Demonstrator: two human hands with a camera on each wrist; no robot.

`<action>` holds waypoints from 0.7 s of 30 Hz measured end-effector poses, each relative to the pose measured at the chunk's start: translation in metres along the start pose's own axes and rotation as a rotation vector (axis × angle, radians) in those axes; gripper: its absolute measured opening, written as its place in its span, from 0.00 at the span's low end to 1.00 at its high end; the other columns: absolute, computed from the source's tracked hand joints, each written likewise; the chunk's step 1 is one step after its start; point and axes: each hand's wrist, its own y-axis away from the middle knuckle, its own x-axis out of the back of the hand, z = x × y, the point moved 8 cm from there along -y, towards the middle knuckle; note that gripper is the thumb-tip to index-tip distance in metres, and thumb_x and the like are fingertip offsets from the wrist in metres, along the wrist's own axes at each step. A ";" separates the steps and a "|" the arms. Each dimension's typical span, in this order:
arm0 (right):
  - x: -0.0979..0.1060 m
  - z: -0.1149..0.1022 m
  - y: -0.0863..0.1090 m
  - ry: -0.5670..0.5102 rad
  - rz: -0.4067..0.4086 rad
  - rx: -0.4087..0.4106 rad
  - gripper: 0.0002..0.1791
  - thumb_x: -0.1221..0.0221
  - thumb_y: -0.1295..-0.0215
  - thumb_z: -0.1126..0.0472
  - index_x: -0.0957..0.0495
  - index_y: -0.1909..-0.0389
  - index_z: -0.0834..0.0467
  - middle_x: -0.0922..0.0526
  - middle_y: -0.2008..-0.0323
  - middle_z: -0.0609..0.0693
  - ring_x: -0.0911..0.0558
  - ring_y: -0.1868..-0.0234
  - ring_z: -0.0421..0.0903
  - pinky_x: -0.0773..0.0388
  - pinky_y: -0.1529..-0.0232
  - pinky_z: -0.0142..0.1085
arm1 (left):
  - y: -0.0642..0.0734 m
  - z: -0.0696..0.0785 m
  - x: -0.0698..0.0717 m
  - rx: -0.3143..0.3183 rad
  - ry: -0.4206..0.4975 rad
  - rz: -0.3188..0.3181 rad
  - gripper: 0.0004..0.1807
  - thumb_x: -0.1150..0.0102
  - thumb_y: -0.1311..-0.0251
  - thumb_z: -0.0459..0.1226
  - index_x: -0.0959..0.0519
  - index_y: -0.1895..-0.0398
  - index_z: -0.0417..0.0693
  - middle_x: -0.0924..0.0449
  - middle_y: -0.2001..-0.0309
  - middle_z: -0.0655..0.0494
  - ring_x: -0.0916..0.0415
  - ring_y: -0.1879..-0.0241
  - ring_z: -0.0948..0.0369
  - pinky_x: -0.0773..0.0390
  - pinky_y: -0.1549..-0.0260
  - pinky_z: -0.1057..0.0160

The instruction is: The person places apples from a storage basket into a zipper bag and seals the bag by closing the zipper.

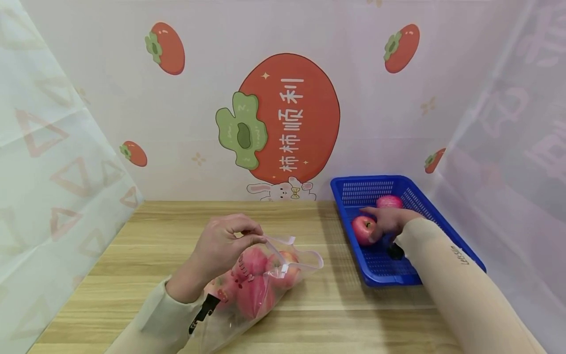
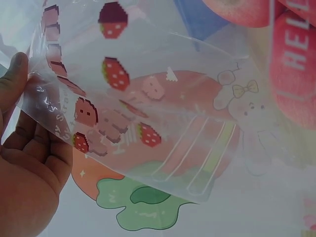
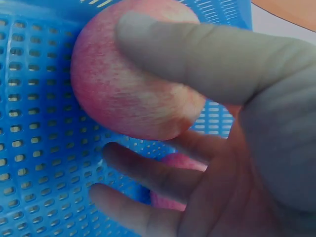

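Observation:
My left hand pinches the open mouth edge of a clear plastic zip bag between thumb and forefinger. Several red apples lie inside the bag, which rests on the table. In the left wrist view, the printed film of the bag stretches away from that hand. Inside a blue basket, my right hand reaches round a red apple. The right wrist view has the thumb lying across this apple, other fingers spread behind and below. A second apple sits farther back.
The wooden table carries the bag at its middle and the basket at its right. Behind stands a back wall with persimmon prints; side sheets close in left and right.

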 end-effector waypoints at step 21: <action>0.024 -0.007 0.001 0.140 0.184 0.172 0.45 0.27 0.49 0.59 0.37 0.30 0.57 0.27 0.49 0.61 0.26 0.53 0.57 0.22 0.58 0.45 | 0.002 0.000 0.003 -0.011 0.000 -0.005 0.09 0.23 0.51 0.30 0.13 0.73 0.54 0.19 0.70 0.74 0.21 0.71 0.70 0.23 0.76 0.67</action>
